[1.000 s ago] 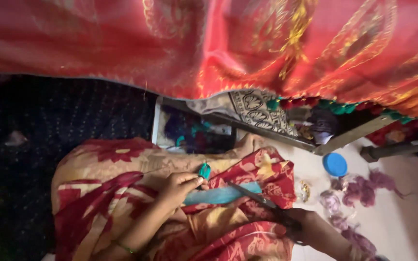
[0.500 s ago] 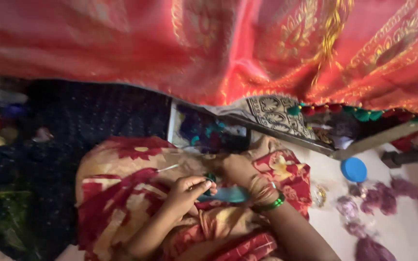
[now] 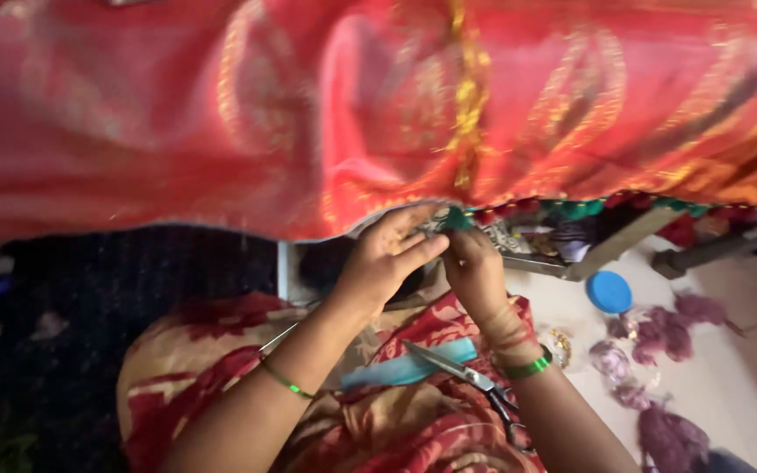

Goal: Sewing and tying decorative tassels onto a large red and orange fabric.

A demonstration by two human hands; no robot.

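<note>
While both hands are raised to the lower edge of the red cloth (image 3: pixel 378 114) that hangs across the far part of the scene, a small green tassel (image 3: pixel 457 219) on that edge is being worked at. The left hand (image 3: pixel 385 258) is held with its fingers half curled and its fingertips pressed toward the tassel; whether anything is pinched between them cannot be told. The right hand (image 3: pixel 477 273) is closed narrowly around the base of the tassel, just to the right of the left hand, with the two hands touching or nearly so.

The step in hand is judged to be the fixing or tying of this tassel to the trimmed border, where a row of green and red tassels (image 3: pixel 659 210) is seen running off to the right. A steady, fine pinch at the edge is what the next move is judged to call for, with the cloth kept taut.

Nearer, on the lap, a pair of scissors (image 3: pixel 466 381) is laid across a strip of light blue fabric (image 3: pixel 409 368), below the right wrist and apart from both hands. To the right, on the pale floor (image 3: pixel 746 350), a blue lid (image 3: pixel 609 292) and scraps of purple material (image 3: pixel 650 368) are seen, well away from the work.
</note>
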